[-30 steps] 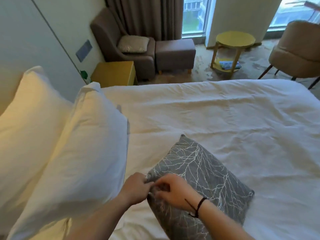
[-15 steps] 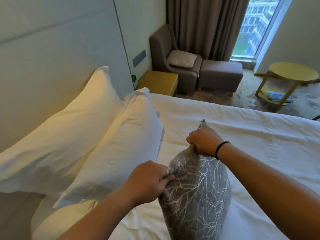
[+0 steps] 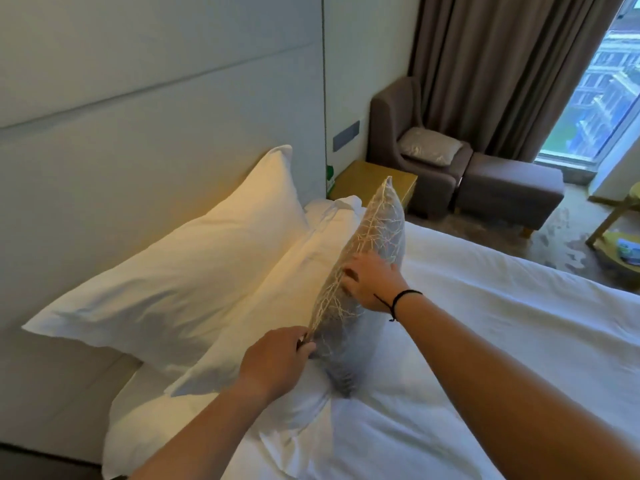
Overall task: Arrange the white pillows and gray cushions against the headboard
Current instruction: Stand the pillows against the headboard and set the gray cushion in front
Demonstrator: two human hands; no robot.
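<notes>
Hotel bedroom: bed, headboard, armchair.

Open bed right of the grip; white pillows packed against headboard block the left.
</notes>
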